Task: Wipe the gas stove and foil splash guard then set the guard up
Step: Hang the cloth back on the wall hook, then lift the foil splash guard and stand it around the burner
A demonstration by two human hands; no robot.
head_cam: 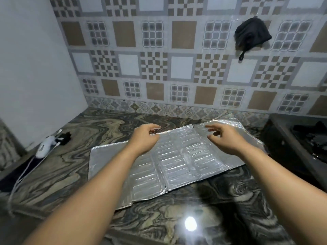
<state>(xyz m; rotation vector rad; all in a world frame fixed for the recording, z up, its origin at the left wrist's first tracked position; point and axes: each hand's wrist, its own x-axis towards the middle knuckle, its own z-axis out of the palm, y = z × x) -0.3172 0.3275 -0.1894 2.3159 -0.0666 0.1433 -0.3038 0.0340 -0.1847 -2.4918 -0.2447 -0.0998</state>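
The foil splash guard [177,156] lay flat and unfolded across the middle of the frame on the marbled counter [74,174], its panels spread side by side, probably so that the whole ribbed surface could be reached for wiping or taken up by its far edge. The left hand [143,138], just left of centre, had its thumb and fingers pinched on the guard's far edge, which seemed the natural hold for lifting the hinged panels upright. The right hand [228,138], right of centre, hovered over the guard with its fingers loosely spread and gripping nothing, apparently poised to take the same edge further along. The gas stove [300,138] sat at the right edge of the frame, just beside the guard. A dark cloth [251,34] hung on the tiled wall [159,68] at upper right, out of use. A white plug with its cable [44,149] rested at the left.
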